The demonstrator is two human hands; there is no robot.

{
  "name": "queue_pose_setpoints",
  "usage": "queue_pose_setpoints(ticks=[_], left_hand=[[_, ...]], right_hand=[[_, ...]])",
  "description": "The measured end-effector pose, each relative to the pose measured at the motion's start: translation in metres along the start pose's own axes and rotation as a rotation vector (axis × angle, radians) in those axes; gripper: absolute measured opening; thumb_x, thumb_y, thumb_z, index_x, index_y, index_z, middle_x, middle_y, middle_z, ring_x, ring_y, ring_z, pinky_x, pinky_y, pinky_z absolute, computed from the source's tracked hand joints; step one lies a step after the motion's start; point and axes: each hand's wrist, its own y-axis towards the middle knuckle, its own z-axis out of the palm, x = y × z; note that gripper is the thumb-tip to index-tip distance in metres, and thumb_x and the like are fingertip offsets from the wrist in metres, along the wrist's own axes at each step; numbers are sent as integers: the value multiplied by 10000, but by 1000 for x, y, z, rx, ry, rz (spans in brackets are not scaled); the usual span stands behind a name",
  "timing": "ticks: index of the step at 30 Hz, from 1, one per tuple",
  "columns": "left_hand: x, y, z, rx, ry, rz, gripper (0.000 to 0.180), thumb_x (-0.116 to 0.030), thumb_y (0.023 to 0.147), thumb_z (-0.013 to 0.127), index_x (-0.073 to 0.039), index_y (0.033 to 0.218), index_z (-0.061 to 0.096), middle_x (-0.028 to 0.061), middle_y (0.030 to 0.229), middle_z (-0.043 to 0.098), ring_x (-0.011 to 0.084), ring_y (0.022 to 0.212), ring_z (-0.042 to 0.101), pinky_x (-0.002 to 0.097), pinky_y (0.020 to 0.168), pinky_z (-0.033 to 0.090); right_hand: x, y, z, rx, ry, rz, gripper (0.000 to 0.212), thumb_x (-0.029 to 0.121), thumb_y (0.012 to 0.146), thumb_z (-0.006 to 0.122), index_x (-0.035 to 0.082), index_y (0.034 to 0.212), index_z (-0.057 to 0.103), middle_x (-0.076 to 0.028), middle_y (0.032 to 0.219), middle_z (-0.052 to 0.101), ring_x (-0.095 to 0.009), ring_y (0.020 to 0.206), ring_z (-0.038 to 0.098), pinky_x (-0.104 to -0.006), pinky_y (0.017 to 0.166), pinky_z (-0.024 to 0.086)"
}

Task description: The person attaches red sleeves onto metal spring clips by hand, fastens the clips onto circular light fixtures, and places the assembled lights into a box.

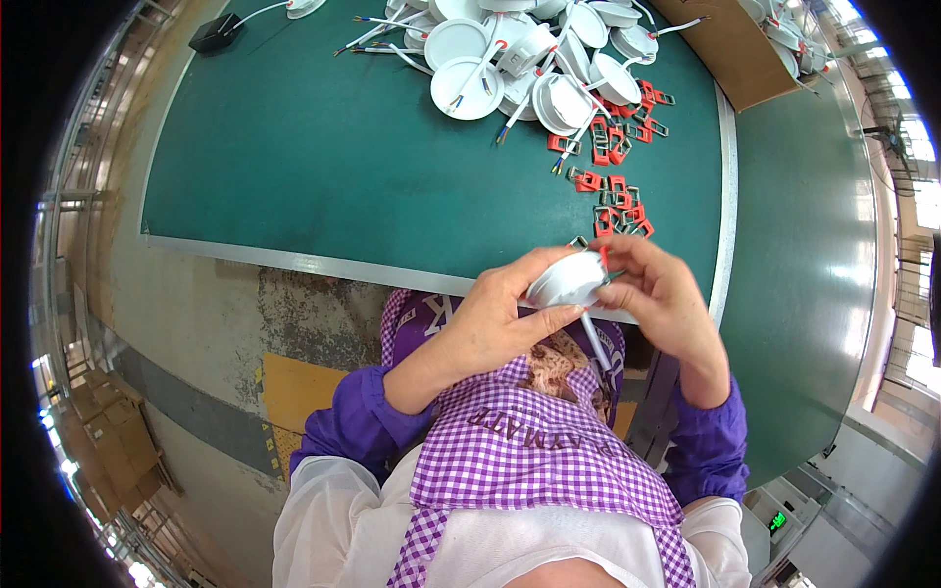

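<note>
Over the table's front edge, my left hand (505, 312) grips a round white light fitting (567, 280) with its thumb and fingers. A white cable (594, 341) hangs down from the fitting toward my apron. My right hand (659, 294) is closed at the fitting's right side, pinching a small red clip (604, 257) with a metal spring against the rim. Its fingertips partly cover the clip, so I cannot tell whether it is seated. Just beyond my hands, several loose red clips with metal springs (618, 201) lie on the green table (343, 186).
White light fittings (466, 86) with bare-ended cables are heaped at the table's far side. A cardboard box (735, 59) holding more fittings stands at the far right. A black block (214, 33) with a cable sits far left. A second green surface (794, 225) adjoins on the right.
</note>
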Motion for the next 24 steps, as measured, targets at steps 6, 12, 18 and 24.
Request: queue_pose_setpoints(ticks=[6, 12, 18, 24], left_hand=[[7, 17, -34, -236, 441, 94, 433, -95, 851, 699, -47, 1260, 568, 92, 1138, 653, 187, 1033, 624, 334, 879, 475], [6, 48, -36, -247, 750, 238, 359, -57, 819, 687, -41, 1169, 608, 106, 1060, 645, 252, 1000, 616, 364, 843, 487], [-16, 108, -38, -299, 1179, 616, 394, -41, 783, 652, -44, 1173, 603, 132, 1196, 576, 313, 1168, 511, 394, 909, 454], [-3, 157, -48, -217, 1592, 700, 411, -87, 787, 622, -92, 1198, 613, 144, 1204, 566, 293, 1201, 493, 399, 921, 431]], right_hand=[[76, 41, -124, -632, -319, -481, 429, 176, 914, 667, -14, 1285, 562, -69, 1027, 660, -142, 874, 634, -295, 795, 521], [150, 39, -176, -898, -537, -729, 299, 179, 967, 599, 30, 1224, 634, -62, 1066, 692, -133, 909, 648, -254, 826, 503], [13, 29, -9, -212, -864, -511, 240, 23, 818, 650, 34, 1057, 654, -140, 897, 635, -316, 832, 653, -384, 703, 534], [-21, 24, 20, -90, -1085, -412, 235, 11, 829, 605, 34, 1059, 563, -142, 968, 543, -332, 840, 640, -422, 696, 528]])
